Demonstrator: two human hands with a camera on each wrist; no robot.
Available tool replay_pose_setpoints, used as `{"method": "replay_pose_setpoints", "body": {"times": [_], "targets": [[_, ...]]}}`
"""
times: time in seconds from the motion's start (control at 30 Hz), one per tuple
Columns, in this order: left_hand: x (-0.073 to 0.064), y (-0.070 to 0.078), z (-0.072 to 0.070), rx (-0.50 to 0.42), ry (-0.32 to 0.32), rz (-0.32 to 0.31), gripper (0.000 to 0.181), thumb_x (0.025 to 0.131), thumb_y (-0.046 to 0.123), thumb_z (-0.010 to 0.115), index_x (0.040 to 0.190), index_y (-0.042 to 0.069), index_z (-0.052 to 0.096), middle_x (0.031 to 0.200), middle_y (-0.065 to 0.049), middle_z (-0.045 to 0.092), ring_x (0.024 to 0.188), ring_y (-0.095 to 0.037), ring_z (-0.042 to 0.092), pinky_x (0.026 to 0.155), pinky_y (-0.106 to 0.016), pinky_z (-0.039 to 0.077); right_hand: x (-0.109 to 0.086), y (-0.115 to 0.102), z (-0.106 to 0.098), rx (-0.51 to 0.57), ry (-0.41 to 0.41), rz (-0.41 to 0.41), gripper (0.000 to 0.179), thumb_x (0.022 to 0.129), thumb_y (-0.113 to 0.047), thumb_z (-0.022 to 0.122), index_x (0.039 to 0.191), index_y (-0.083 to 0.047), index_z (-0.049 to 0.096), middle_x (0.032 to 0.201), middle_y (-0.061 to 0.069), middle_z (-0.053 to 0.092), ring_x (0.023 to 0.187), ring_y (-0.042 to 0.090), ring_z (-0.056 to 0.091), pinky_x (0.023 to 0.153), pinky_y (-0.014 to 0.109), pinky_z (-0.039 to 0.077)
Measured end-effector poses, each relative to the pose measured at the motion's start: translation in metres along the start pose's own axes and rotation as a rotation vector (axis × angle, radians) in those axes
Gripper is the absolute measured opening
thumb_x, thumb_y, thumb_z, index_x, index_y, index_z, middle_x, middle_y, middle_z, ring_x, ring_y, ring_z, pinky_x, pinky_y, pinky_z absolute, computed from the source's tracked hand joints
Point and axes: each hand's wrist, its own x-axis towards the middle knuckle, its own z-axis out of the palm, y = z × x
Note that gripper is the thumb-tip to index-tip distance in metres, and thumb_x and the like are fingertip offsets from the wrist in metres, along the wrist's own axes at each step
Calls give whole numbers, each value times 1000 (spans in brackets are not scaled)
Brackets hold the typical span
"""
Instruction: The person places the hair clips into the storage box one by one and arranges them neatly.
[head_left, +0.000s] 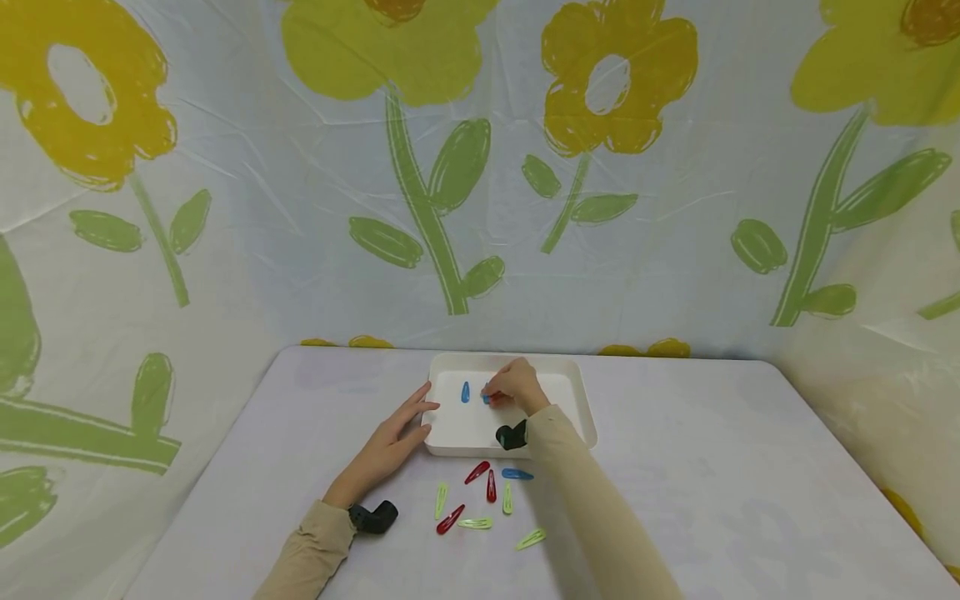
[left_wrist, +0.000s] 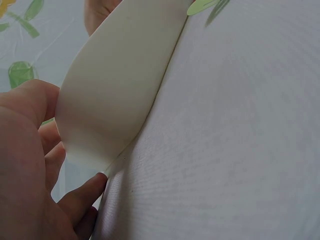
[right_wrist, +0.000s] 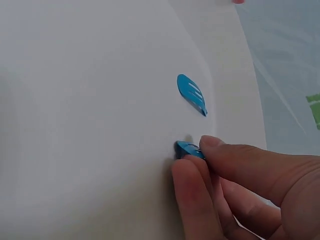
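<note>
My right hand (head_left: 516,383) is over the white tray (head_left: 450,442), pinching a blue hair clip (right_wrist: 188,148) between thumb and fingers just at the tray floor. Beside it, to the left in the head view, another blue hair clip (head_left: 466,392) lies on the tray floor. At the tray's left side is my left hand (head_left: 392,442), its fingers spread and touching the rim and outer wall. Part of the pinched clip is hidden by the right fingers.
In front of the tray lie a blue clip (head_left: 517,474), several green clips including one (head_left: 531,539) nearest me, and red clips such as one (head_left: 451,519) on the white table (head_left: 712,467). A flower-printed cloth (head_left: 315,167) hangs behind and at both sides.
</note>
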Motion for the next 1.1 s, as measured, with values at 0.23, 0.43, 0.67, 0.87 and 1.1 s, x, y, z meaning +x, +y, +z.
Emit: {"method": "replay_pose_setpoints", "body": {"times": [0.23, 0.43, 0.67, 0.87, 1.1], "targets": [[0, 1, 1, -12, 12, 0, 37, 102, 19, 57, 139, 15, 55, 163, 2, 24, 151, -24, 17, 117, -55, 20, -3, -3, 0, -95, 50, 22, 12, 76, 8, 80, 78, 7, 68, 65, 13, 69, 51, 16, 65, 54, 26, 58], [0, 2, 1, -9, 6, -11, 36, 103, 22, 57, 139, 17, 55, 164, 4, 23, 151, -23, 16, 118, -55, 18, -5, -4, -2, -148, 71, 48, 13, 76, 3, 82, 76, 5, 69, 66, 14, 70, 54, 19, 68, 57, 28, 59], [1, 5, 2, -10, 13, -13, 37, 103, 14, 56, 139, 11, 54, 164, -3, 22, 151, -29, 15, 117, -59, 18, -9, -5, -1, -109, 84, 36, 12, 76, 6, 80, 77, 6, 68, 68, 15, 69, 55, 20, 67, 59, 30, 60], [-3, 37, -4, -35, 4, -23, 36, 102, 8, 56, 137, 2, 54, 163, -12, 23, 150, -34, 16, 117, -59, 17, -9, -2, -3, -59, 68, 24, 11, 78, 7, 78, 81, 8, 68, 70, 14, 69, 55, 18, 65, 59, 30, 60], [-3, 38, -4, -31, 3, -18, 36, 102, 9, 56, 137, 2, 54, 163, -12, 23, 150, -33, 16, 117, -57, 17, -6, 1, -6, 5, 29, 30, 10, 79, 7, 77, 84, 11, 69, 71, 15, 70, 54, 17, 64, 60, 31, 60]]}}
